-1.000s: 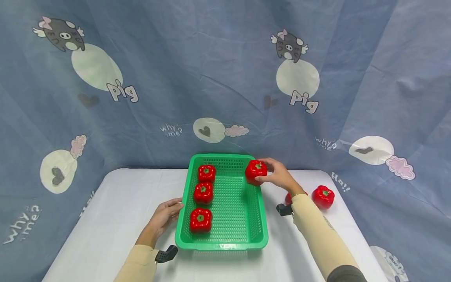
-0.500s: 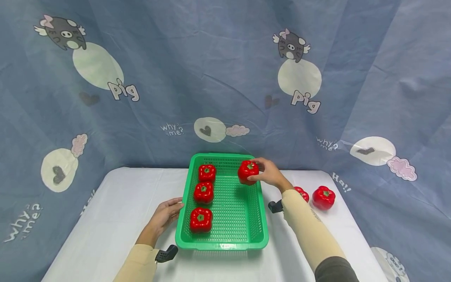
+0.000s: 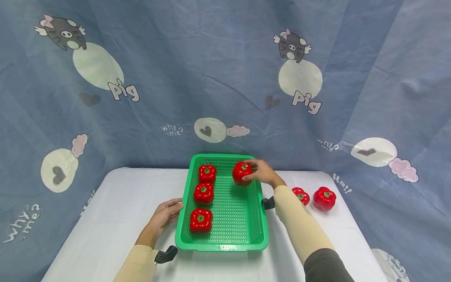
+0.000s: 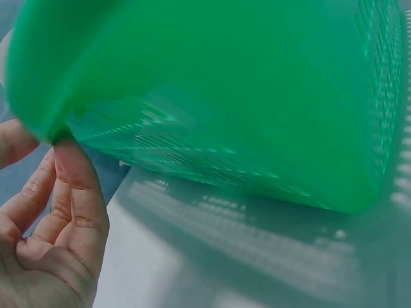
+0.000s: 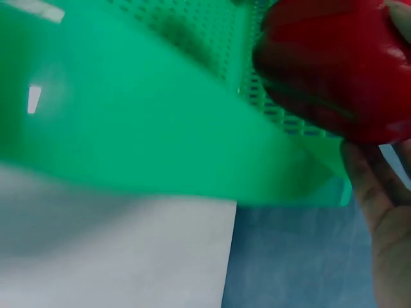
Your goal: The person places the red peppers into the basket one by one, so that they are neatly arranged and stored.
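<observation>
My right hand [image 3: 262, 172] grips a red bell pepper [image 3: 241, 173] over the back right part of the green basket [image 3: 221, 246], fingers behind it and thumb in front. Close up in the right wrist view, the bell pepper [image 5: 334, 70] overlaps the basket's far corner. At the basket's left side, my left hand [image 3: 165, 214] pinches the rim; its fingertips meet the rim in the left wrist view. Along the basket's left wall sit three more bell peppers: a back one [image 3: 207, 173], a middle one [image 3: 203, 193] and a front one [image 3: 201, 221].
Two red bell peppers lie on the white table [image 3: 130, 196] right of the basket: one [image 3: 301, 195] beside the right sleeve, another [image 3: 324, 198] nearer the table's right edge. A blue printed curtain [image 3: 225, 78] hangs right behind the table's back edge.
My right hand has carried its bell pepper leftward from the basket's right rim to further inside. The pepper by the sleeve shows more fully. The left hand and basket have stayed put.
</observation>
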Action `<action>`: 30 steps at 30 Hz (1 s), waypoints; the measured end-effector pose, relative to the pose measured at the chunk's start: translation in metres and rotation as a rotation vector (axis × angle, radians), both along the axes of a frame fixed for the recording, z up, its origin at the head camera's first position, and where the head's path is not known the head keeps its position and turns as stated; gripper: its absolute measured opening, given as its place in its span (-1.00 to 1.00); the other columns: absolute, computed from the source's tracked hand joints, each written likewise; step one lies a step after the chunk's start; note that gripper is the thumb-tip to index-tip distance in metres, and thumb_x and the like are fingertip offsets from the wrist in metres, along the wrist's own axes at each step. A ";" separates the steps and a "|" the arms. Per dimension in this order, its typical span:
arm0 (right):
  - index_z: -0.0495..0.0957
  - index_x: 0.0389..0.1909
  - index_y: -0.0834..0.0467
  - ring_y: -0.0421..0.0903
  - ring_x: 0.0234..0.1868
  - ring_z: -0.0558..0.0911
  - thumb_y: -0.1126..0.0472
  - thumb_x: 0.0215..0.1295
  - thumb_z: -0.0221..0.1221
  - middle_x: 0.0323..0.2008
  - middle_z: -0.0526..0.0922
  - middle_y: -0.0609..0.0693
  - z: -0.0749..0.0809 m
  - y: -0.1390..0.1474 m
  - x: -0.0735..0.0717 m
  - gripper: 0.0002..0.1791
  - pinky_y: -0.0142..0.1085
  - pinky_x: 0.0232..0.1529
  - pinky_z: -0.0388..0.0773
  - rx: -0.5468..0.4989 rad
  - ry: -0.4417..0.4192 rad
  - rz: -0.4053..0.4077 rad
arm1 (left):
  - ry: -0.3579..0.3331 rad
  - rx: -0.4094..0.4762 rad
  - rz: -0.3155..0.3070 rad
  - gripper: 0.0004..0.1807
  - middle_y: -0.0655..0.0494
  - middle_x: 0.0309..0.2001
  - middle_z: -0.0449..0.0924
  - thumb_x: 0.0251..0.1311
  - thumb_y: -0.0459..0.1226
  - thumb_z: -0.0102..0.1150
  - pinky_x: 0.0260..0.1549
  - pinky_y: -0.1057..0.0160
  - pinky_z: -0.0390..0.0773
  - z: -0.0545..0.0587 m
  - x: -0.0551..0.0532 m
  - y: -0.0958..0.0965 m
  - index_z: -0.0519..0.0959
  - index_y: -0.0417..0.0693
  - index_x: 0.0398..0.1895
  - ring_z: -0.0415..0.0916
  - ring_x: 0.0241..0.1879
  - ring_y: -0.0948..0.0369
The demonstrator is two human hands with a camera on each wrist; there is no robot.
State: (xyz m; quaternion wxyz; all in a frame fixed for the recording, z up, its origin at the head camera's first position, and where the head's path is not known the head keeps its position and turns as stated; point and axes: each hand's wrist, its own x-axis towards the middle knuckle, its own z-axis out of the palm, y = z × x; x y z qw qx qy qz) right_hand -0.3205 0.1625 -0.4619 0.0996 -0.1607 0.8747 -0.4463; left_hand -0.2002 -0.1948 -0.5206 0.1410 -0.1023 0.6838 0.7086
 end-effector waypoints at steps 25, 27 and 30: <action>0.38 0.26 0.29 0.14 0.20 0.42 0.38 0.00 0.40 0.19 0.45 0.20 -0.017 -0.038 -0.008 -0.27 -0.03 0.16 0.46 -0.013 -0.101 -0.104 | -0.009 -0.014 0.009 -0.48 0.00 -0.04 0.64 0.30 -0.29 0.14 -0.14 0.30 0.61 0.001 0.000 -0.002 0.34 -0.39 0.26 0.62 -0.16 0.26; 0.37 0.27 0.29 0.14 0.22 0.41 0.39 0.01 0.40 0.21 0.43 0.20 -0.018 -0.039 -0.009 -0.26 -0.01 0.18 0.44 0.005 -0.100 -0.101 | -0.009 -0.014 0.007 -0.48 0.00 -0.05 0.64 0.30 -0.30 0.14 -0.14 0.31 0.61 0.001 -0.001 -0.002 0.34 -0.39 0.26 0.62 -0.16 0.27; 0.37 0.27 0.31 0.15 0.23 0.40 0.40 0.01 0.39 0.22 0.43 0.22 -0.018 -0.042 -0.012 -0.26 0.00 0.19 0.43 0.025 -0.088 -0.086 | -0.005 -0.005 0.006 -0.48 0.01 -0.06 0.64 0.29 -0.31 0.14 -0.15 0.32 0.61 -0.001 -0.002 -0.002 0.34 -0.41 0.25 0.62 -0.17 0.27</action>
